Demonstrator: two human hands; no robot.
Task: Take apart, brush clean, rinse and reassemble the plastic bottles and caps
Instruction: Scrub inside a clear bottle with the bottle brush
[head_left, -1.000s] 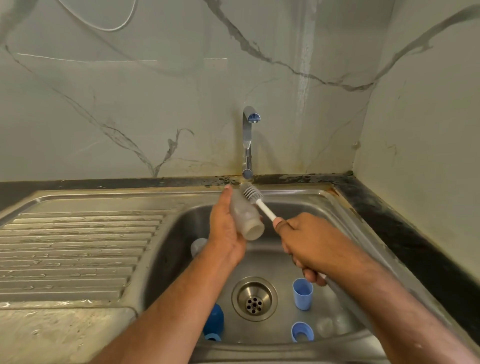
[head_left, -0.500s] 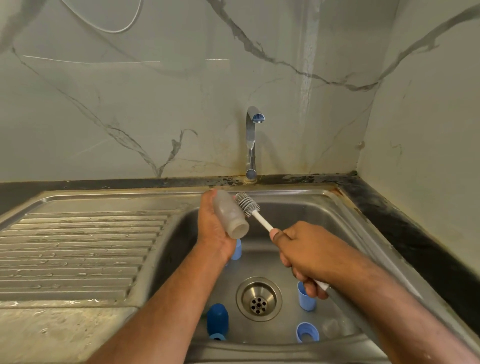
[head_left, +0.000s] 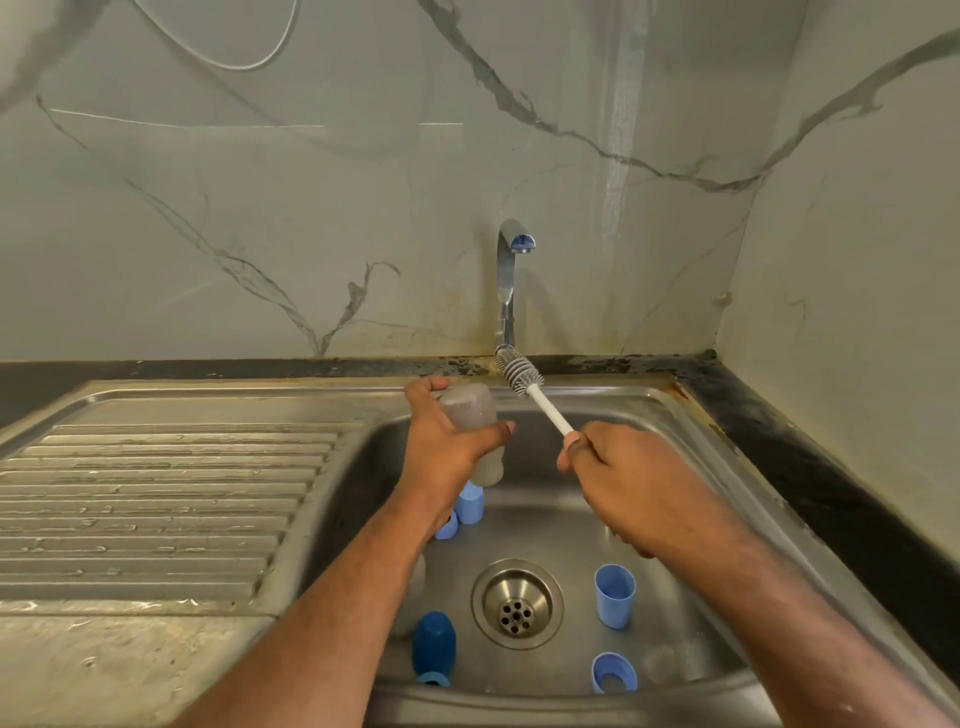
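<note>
While your two hands hover apart above the stainless steel sink basin (head_left: 691, 431), its floor holds the loose parts: a light blue plastic cup-shaped cap (head_left: 614, 595) standing to the right of the round metal drain (head_left: 517, 604); a light blue ring-shaped cap piece (head_left: 613, 672) at the near right; a dark blue rounded plastic cap (head_left: 434, 642) at the near left; a pale blue cylindrical cap (head_left: 470, 503) with a smaller blue piece (head_left: 447, 526) beside it, just under your left wrist; what else lies there I cannot tell. Your left hand (head_left: 444, 449) grips the frosted translucent plastic bottle (head_left: 471, 423) round its middle, thumb across the front; the bottle sits over the basin's far left part, its long axis close to upright and tipped slightly, one end toward the back rim, the other pointing down at the pale blue cap. Your right hand (head_left: 615, 475) is wrapped round the white-handled bottle brush (head_left: 535, 392); its grey bristle head points up and away to the left, ending near the base of the chrome tap (head_left: 508, 280), just right of the bottle and clear of it.
</note>
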